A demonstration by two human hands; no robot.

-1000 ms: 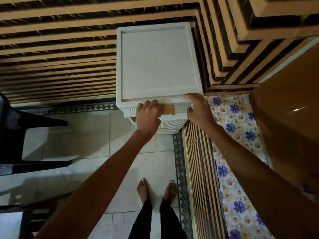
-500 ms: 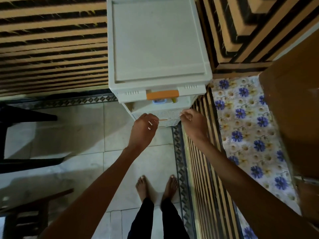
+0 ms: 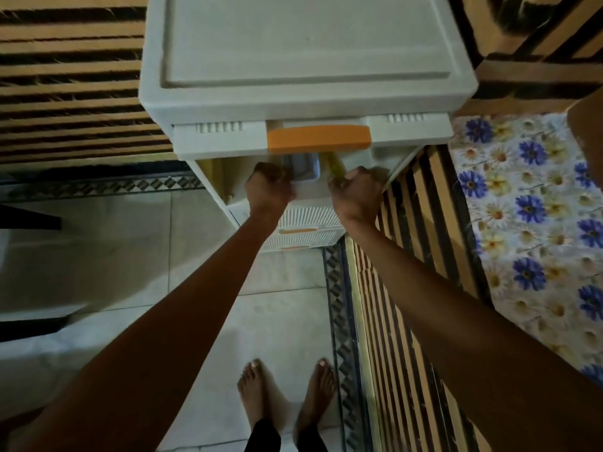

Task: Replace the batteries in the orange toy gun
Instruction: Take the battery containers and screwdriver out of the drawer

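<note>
Two bare hands grip the front edge of the second drawer of a white plastic drawer cabinet: the left hand has its fingers curled over the rim left of centre, and the right hand is curled over the rim toward the right corner, both slightly blurred. The second drawer stands partly open beneath the top drawer, which carries a wide orange handle at its middle. Between the hands and just under that handle, a blue-grey container and a yellow-green object lie inside the open drawer, the latter touching or just beside the right hand's fingers; which it is cannot be told. Most of the drawer's interior is hidden by the top drawer, and the orange toy gun cannot be made out among what shows. Lower drawers with slatted fronts and small orange handles sit below the wrists. The person stands barefoot, both feet on a pale tiled floor edged with a dark diamond-pattern border. An orange-and-black striped covering runs behind and to the right of the cabinet, and a cloth printed with blue and white flowers lies at far right
</note>
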